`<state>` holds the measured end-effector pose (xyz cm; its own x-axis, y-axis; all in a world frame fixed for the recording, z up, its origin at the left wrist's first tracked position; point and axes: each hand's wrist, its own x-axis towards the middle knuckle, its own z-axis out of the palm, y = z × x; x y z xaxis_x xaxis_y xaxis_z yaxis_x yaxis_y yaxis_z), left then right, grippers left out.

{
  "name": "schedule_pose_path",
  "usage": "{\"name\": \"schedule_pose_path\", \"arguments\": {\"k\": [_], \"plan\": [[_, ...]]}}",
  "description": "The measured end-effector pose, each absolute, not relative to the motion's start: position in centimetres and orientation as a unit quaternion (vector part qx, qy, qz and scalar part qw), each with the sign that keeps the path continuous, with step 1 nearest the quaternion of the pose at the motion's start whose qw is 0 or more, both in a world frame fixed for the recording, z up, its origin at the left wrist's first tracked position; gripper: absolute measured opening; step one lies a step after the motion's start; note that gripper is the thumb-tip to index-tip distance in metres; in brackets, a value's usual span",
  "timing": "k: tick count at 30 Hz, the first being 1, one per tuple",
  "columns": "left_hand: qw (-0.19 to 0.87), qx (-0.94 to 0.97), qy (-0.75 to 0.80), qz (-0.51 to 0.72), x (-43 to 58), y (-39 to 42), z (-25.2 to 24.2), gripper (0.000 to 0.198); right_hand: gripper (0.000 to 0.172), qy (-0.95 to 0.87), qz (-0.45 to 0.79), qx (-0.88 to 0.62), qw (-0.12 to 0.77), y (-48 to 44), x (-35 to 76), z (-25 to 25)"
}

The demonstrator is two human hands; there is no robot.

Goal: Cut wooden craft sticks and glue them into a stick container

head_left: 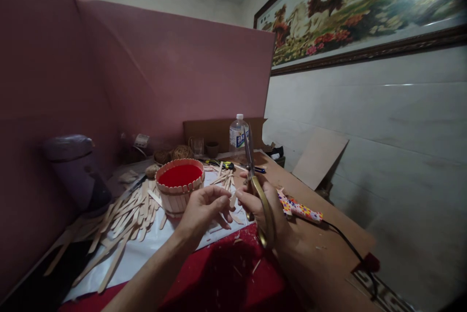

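Upright in my right hand (272, 205) is a pair of scissors (269, 217) with gold-coloured handles, its blades pointing up. The right thumb and forefinger also reach a short piece of wooden craft stick (233, 199). My left hand (205, 209) meets it from the other side, thumb and forefinger closed at the piece and the other fingers curled below. Just beyond my left hand stands a round basket (175, 200) faced with craft sticks, red inside, with a band around its upper part.
Many loose craft sticks (136, 215) lie left on white sheeting (97, 268). A flower-patterned tool, apparently a glue gun (304, 212), trails a black cord at right. Pliers (226, 164), a plastic bottle (238, 134) and twine balls (181, 152) sit farther back. Red cloth (204, 280) covers the front.
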<state>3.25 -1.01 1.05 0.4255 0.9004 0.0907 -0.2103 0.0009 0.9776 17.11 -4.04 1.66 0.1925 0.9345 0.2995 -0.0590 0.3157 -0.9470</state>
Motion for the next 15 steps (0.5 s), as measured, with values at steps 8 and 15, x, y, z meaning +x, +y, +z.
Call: {"name": "schedule_pose_path", "arguments": {"k": [8,15], "plan": [[0.651,0.568,0.314,0.395,3.1,-0.8,0.9,0.030,0.038,-0.506,0.398,-0.434,0.630,-4.1,16.9,2.1],[0.613,0.516,0.301,0.518,2.8,-0.1,1.7,0.026,0.070,-0.529,0.492,-0.463,0.514,-5.7,16.7,1.2]]}}
